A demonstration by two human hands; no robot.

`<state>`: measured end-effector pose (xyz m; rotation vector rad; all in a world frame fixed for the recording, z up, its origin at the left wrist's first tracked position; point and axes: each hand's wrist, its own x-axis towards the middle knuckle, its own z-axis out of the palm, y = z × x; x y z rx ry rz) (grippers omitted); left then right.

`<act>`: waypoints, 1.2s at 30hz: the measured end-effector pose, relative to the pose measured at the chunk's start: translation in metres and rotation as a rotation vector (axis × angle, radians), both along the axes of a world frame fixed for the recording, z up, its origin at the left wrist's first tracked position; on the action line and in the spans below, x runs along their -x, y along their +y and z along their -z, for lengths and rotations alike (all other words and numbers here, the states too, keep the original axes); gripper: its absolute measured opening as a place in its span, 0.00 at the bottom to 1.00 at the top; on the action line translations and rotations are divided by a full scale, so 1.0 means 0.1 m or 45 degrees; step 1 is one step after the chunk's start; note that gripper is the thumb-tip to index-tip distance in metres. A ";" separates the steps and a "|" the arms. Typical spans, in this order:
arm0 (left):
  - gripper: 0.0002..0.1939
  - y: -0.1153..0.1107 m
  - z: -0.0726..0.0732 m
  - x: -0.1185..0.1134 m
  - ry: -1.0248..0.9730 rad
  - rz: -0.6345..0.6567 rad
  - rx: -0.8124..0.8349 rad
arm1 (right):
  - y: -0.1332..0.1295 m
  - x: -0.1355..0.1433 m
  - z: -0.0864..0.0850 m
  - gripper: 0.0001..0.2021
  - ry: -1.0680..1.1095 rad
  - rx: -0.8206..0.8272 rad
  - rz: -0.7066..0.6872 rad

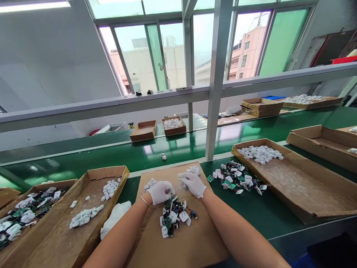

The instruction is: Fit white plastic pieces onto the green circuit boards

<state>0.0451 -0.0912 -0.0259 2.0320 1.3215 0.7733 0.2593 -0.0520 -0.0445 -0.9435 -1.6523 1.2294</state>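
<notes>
Both of my hands wear white gloves over a sheet of brown cardboard (195, 238). My left hand (161, 192) is closed, its fingers curled at the top edge of a heap of green circuit boards (174, 217) with wires and white plastic parts; what it grips is hidden. To its left lies a small cluster of white lumps (150, 184). My right hand (193, 184) points leftward with fingers stretched out, just below another small pile of white lumps (194, 170). No held thing shows in it.
Right of the cardboard lies a second heap of circuit boards (237, 176), beside a carton tray (304, 186) with white lumps. At left stand a carton tray (58, 227) and a box of boards (25, 212). A metal post (216, 85) rises ahead.
</notes>
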 end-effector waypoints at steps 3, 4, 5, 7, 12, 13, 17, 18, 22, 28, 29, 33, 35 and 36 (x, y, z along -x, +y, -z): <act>0.05 0.02 0.01 0.05 -0.118 -0.226 -0.067 | -0.01 0.00 0.00 0.14 -0.016 -0.002 -0.039; 0.06 0.03 0.02 0.04 -0.166 -0.306 -0.098 | -0.02 0.01 0.00 0.14 -0.030 -0.002 -0.049; 0.07 0.02 0.04 0.02 -0.217 -0.377 -0.133 | -0.03 0.01 0.01 0.14 -0.051 -0.002 -0.057; 0.07 -0.02 0.10 -0.07 -0.309 -0.467 -0.194 | -0.06 0.02 0.02 0.14 -0.089 -0.009 -0.068; 0.07 -0.16 0.25 -0.31 -0.469 -0.424 -0.233 | -0.09 0.05 0.05 0.14 -0.042 -0.241 -0.094; 0.10 -0.18 0.26 -0.32 -0.516 -0.384 -0.216 | -0.09 0.05 0.04 0.11 -0.028 -0.354 -0.072; 0.22 -0.20 0.25 -0.29 -1.026 -0.220 0.008 | -0.11 0.05 -0.01 0.09 0.019 -0.787 0.008; 0.22 -0.19 0.25 -0.27 -1.150 -0.188 0.120 | -0.13 0.05 -0.02 0.11 0.010 -0.845 0.005; 0.22 -0.16 0.23 -0.26 -1.159 0.002 0.549 | -0.18 0.06 -0.03 0.14 -0.164 -0.879 0.012; 0.15 -0.10 0.27 -0.26 -1.020 -0.100 0.415 | -0.17 0.11 0.03 0.15 -0.174 -0.727 0.095; 0.13 -0.08 0.28 -0.25 -1.016 -0.127 0.370 | -0.16 0.12 0.05 0.15 -0.129 -0.670 0.111; 0.10 -0.05 0.31 -0.23 -1.049 -0.192 0.319 | -0.13 0.13 0.09 0.17 0.061 -0.298 0.109; 0.10 -0.04 0.32 -0.21 -1.042 -0.225 0.295 | -0.12 0.12 0.06 0.18 0.104 -0.149 0.096; 0.09 -0.04 0.32 -0.19 -1.029 -0.238 0.280 | -0.13 0.11 0.03 0.19 0.115 -0.089 0.081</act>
